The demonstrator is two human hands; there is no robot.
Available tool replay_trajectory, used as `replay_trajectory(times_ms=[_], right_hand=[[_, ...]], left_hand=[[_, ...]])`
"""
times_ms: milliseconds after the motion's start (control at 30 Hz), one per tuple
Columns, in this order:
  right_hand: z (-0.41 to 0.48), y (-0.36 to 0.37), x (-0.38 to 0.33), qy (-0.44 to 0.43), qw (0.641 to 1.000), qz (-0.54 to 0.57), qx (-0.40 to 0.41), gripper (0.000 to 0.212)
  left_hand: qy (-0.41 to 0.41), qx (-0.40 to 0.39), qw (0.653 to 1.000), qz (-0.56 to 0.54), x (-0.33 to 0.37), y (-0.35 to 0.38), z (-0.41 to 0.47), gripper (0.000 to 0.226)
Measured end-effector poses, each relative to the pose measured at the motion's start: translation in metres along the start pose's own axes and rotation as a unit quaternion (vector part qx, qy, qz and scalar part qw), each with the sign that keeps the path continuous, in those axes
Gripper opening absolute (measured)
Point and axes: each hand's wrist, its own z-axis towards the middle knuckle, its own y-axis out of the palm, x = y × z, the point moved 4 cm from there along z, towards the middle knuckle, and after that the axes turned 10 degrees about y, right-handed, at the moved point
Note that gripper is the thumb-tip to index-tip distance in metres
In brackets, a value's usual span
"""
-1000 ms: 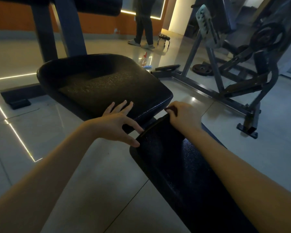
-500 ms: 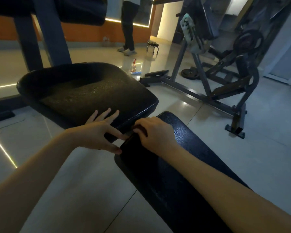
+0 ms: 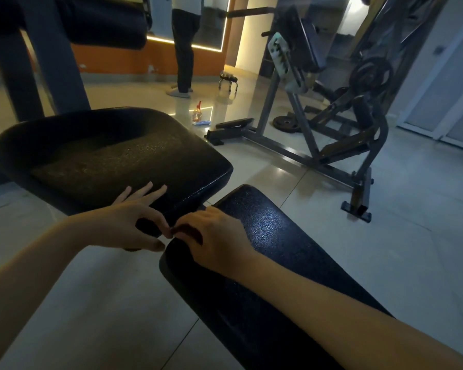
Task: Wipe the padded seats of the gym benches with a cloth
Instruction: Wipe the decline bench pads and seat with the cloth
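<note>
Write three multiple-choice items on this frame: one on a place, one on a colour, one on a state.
1. Where does the spray bottle stand?
A on a shelf
B on the floor beyond the seat pad
C on a windowsill

2. What colour is the lower wall behind?
A orange
B green
C white

3. On the left hand, the three outer fingers are:
A curled in a fist
B straight, lying on the seat pad
C wrapped round a handle

Answers:
1 B, the bottle stands on the tiles past the pad.
2 A, the wall shows orange under the lit strip.
3 B, those fingers lie flat on the pad's near edge.
</note>
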Motion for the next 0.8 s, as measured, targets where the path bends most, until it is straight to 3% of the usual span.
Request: replay_trajectory(times_ms=[67,233,500,600,700,800], right_hand=[[0.009,-0.003,0.005,-0.009,1.000,-0.024,-0.007,0.024],[0.035,-0.012,0.033,0.134,0.990,-0.031,0.032,0.024],[0.007,-0.003,-0.001,-0.008,1.000,0.002,-0.019,0.023],[0.023,-0.008,0.006,-0.003,0.999,-0.023,-0.037,0.026],[0.032,-0.008,0.018,0.064,0.997,-0.025,-0.022,0.027],[0.019,-0.001,0.004,-0.009,1.000,-0.010,-0.022,0.025]], left_hand=[[-0.019,0.005,0.999,-0.025,0.006,-0.004,0.000,0.024],[-0.024,0.014,0.999,-0.019,0.006,-0.004,0.000,0.007],[-0.035,0.085,0.992,-0.087,0.004,-0.012,-0.004,0.034],[-0.046,0.113,0.984,-0.131,0.005,-0.018,-0.007,0.038],[-0.039,0.120,0.974,-0.188,0.004,-0.018,-0.009,0.039],[-0.037,0.119,0.980,-0.158,0.002,-0.015,-0.007,0.038]])
